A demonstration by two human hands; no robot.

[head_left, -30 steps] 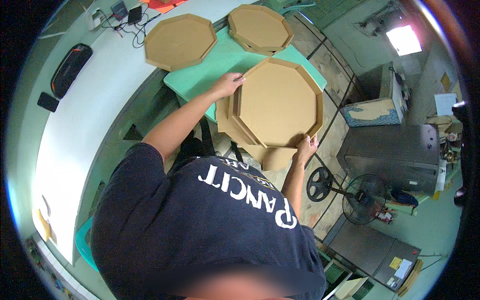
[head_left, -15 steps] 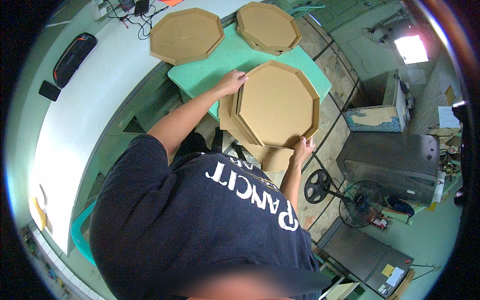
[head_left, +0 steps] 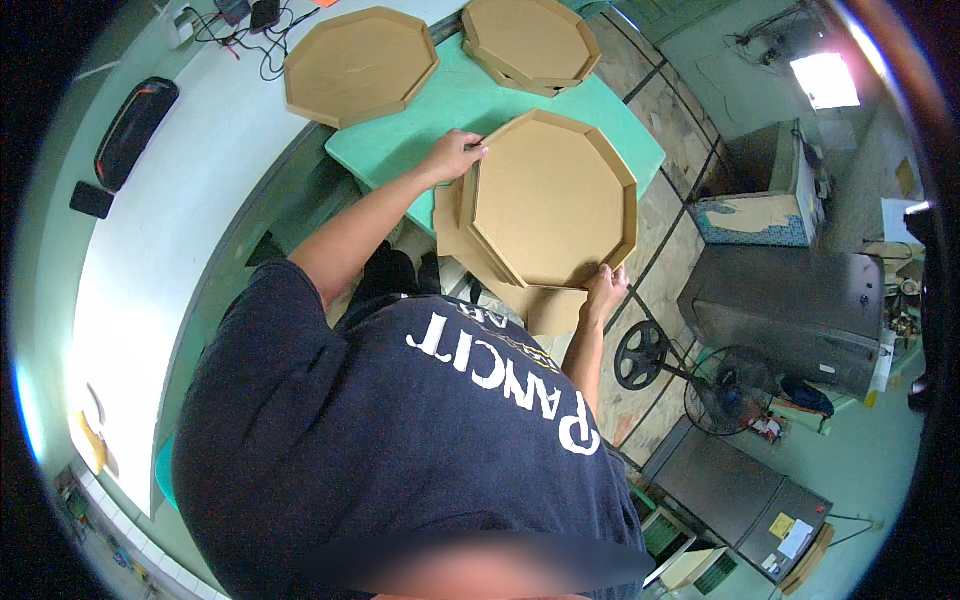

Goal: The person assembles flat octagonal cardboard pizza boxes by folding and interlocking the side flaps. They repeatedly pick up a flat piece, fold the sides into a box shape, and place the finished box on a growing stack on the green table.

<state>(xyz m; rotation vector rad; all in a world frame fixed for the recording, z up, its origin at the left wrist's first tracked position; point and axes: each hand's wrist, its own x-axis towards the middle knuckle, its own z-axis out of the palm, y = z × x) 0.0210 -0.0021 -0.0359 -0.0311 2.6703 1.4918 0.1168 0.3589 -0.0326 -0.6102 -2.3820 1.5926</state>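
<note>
An octagonal brown cardboard tray (head_left: pixel 555 195) with low folded walls is between my hands, over the near part of the green table (head_left: pixel 400 145). My left hand (head_left: pixel 455 158) grips its upper left wall, thumb along the rim. At its lower right corner my right hand (head_left: pixel 605 292) is closed on the edge, with the thumb inside. Below the tray's left and near sides, flat cardboard pieces (head_left: pixel 455 235) stick out, one flap hanging past the table edge. How many layers lie underneath is hidden.
Another octagonal tray (head_left: pixel 360 65) straddles the white counter and table; stacked trays (head_left: pixel 530 42) sit at the far edge. The counter (head_left: pixel 190 230) holds a black speaker (head_left: pixel 138 133), a phone (head_left: pixel 92 199) and cables. A black fan (head_left: pixel 730 390) and grey refrigerator (head_left: pixel 790 310) stand to the right.
The gap between the tray and the layer beneath its left wall has narrowed. My hands keep their places on its edges. The whole view has shifted slightly.
</note>
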